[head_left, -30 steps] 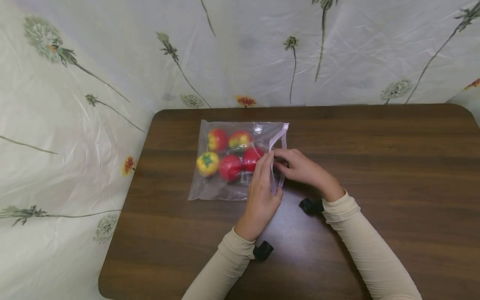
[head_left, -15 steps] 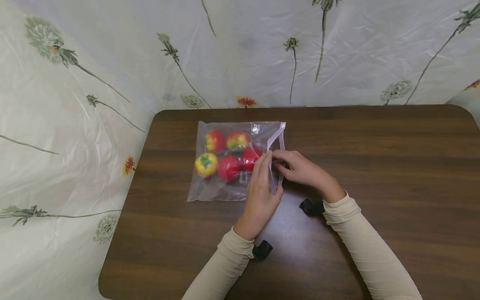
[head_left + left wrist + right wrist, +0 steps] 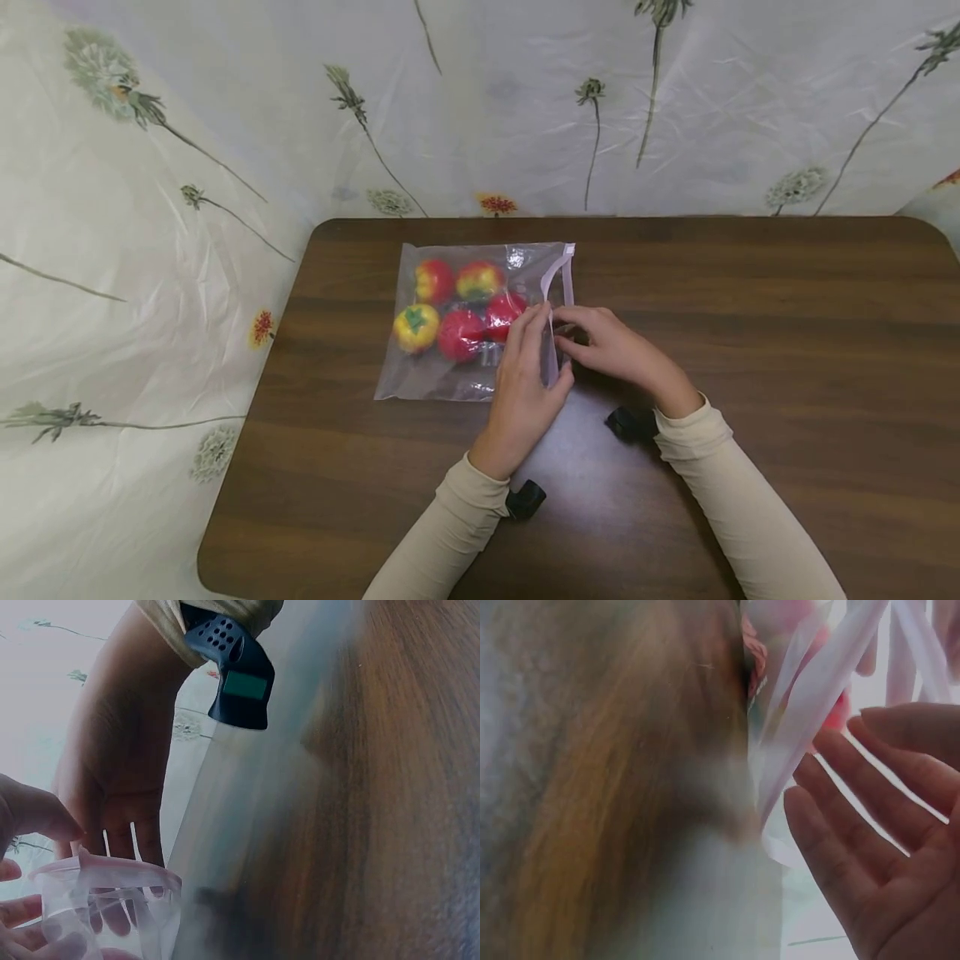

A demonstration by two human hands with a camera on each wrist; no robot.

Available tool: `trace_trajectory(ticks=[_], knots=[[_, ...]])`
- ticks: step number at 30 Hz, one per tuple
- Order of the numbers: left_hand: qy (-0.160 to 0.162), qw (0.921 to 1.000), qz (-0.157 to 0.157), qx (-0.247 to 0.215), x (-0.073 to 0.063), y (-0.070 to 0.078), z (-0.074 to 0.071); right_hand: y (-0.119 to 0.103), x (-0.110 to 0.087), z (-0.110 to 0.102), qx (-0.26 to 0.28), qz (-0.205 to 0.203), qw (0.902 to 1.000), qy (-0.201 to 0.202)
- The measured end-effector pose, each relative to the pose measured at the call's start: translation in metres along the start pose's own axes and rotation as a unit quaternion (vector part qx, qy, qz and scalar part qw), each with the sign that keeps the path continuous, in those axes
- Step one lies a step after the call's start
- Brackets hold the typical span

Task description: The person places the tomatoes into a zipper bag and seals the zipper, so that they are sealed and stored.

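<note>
A clear zip bag (image 3: pixel 427 379) lies flat on the table, with its lilac-edged mouth (image 3: pixel 567 283) on the right. Several toy-like round fruits or vegetables are inside: red-and-yellow ones (image 3: pixel 480 281), red ones (image 3: pixel 461 335) and a yellow one (image 3: pixel 416 327) with a green top. My left hand (image 3: pixel 517 387) rests its nearly straight fingers on the bag beside the mouth. At the opening is my right hand (image 3: pixel 611 346), its thumb and index fingertip apart. In the right wrist view its fingers (image 3: pixel 847 802) look relaxed beside the lilac strip (image 3: pixel 825 690). Plastic and fingers hide the exact contact.
The brown wooden table (image 3: pixel 787 350) has rounded corners and stands against a floral-patterned covering (image 3: pixel 510 108). Dark wrist cameras (image 3: pixel 527 500) sit under both cream sleeves (image 3: pixel 742 492).
The bag slides slightly left in the first half second. Since then the view has shifted a little, and the right hand sits slightly farther right; its pose is nearly unchanged.
</note>
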State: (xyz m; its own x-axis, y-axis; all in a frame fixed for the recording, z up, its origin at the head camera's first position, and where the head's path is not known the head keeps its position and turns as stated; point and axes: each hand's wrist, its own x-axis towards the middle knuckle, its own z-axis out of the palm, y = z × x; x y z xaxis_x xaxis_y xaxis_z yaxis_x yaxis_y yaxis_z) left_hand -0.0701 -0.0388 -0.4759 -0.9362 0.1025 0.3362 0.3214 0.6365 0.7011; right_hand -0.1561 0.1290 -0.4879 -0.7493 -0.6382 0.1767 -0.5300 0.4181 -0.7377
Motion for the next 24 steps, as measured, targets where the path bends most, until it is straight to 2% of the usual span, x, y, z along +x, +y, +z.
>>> trace_trajectory(ticks=[6,13,18,24], knots=[[0.014,0.9999,0.007,-0.003,0.001,0.002,-0.001,-0.007,-0.010,-0.003,0.007,0.041,0.9983,0.041],[0.032,0.9990,-0.005,-0.033,0.002,0.002,-0.006,-0.019,-0.027,-0.001,0.005,0.101,0.9930,0.061],[0.032,0.9971,-0.011,-0.069,0.003,0.000,-0.009,-0.024,-0.043,0.007,0.008,0.123,0.9910,0.053],[0.049,0.9954,-0.008,-0.082,0.006,-0.004,-0.013,-0.031,-0.055,0.024,0.045,0.162,0.9857,0.011]])
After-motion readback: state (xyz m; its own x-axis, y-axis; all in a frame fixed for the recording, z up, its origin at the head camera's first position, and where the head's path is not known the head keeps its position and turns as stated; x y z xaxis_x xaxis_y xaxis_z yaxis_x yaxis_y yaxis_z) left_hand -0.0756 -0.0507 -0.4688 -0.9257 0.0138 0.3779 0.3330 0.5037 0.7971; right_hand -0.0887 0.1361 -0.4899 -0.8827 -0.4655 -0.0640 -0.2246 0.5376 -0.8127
